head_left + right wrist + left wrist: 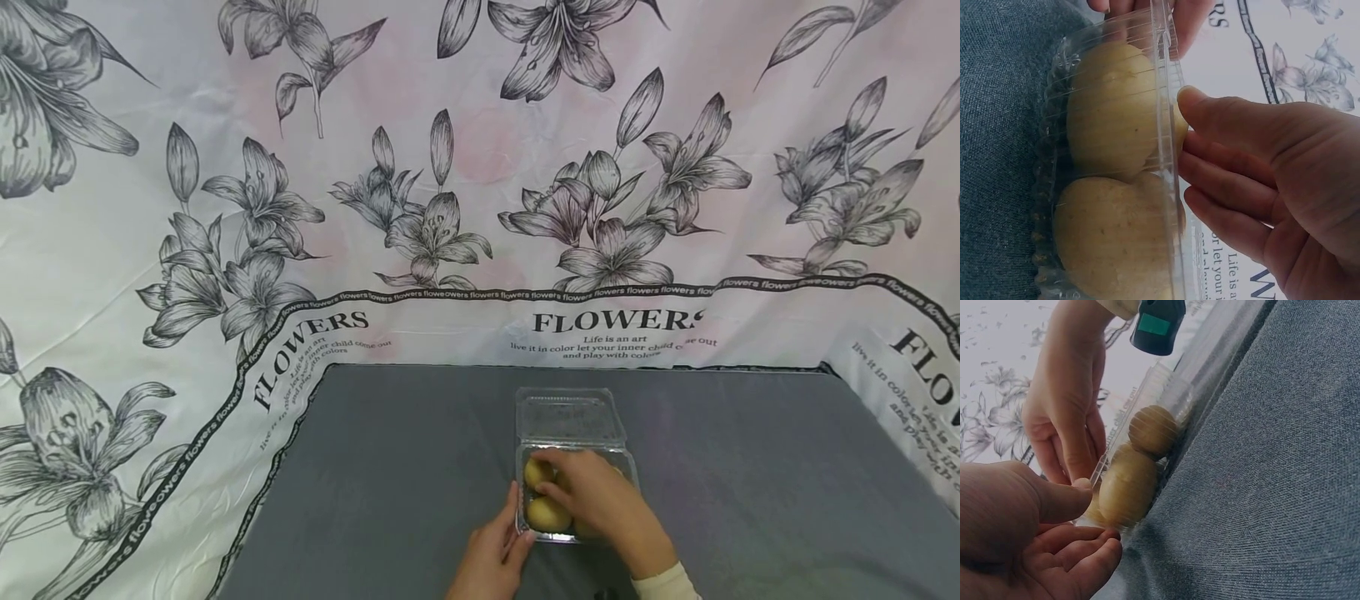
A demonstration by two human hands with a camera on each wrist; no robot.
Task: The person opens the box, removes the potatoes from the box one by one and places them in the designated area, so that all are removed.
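Seeing one clear box [551, 537] at 5 o'clock on the counter [390, 467], with one lid [567, 417] laid open towards 12, long axis running 12 to 6. Counting at least four potatoes [549, 515] inside. Pinching the box's 7 o'clock corner with the left hand [491, 548]; curling the half-open right hand [598, 497] round the 10 o'clock potato [538, 474], partly hiding others. Backed at 12 by flowered cloth [465, 325].

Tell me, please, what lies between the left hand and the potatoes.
The clear container's wall separates the left hand from the potatoes in the head view.
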